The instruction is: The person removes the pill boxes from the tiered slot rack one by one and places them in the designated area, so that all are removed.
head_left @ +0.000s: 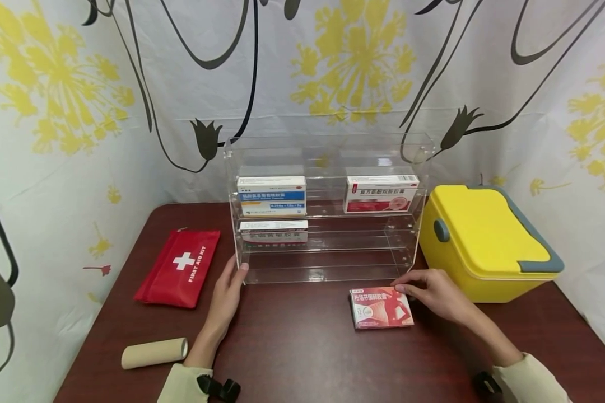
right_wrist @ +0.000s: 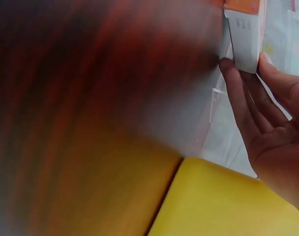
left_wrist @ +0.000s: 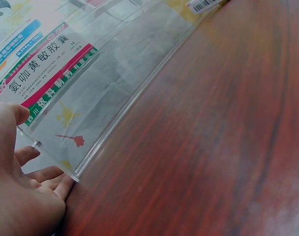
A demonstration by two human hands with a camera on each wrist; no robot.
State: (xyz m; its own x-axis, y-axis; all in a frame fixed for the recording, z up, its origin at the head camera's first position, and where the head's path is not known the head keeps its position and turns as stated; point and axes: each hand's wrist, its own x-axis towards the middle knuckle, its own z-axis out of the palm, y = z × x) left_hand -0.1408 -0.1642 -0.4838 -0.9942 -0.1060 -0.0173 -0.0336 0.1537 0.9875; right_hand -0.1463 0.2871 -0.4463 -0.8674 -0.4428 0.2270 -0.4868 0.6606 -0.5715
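Note:
A clear acrylic shelf rack (head_left: pixel 327 263) stands mid-table. It holds a blue-and-white medicine box (head_left: pixel 271 196), a red-and-white one (head_left: pixel 381 193) and a third box (head_left: pixel 273 230) on the shelf below. My left hand (head_left: pixel 236 275) rests with relaxed fingers (left_wrist: pixel 43 173) against the rack's lower left corner (left_wrist: pixel 73 173). A red-orange medicine box (head_left: pixel 381 307) lies flat on the table in front of the rack. My right hand (head_left: pixel 404 287) pinches the far right end of this box (right_wrist: pixel 245 44) between thumb and fingers (right_wrist: pixel 237 88).
A yellow lidded case (head_left: pixel 484 240) with grey trim sits right of the rack, close behind my right hand. On the left lie a red first aid pouch (head_left: pixel 177 267) and a cardboard tube (head_left: pixel 154 352). A patterned curtain backs the dark wooden table (head_left: pixel 302 358).

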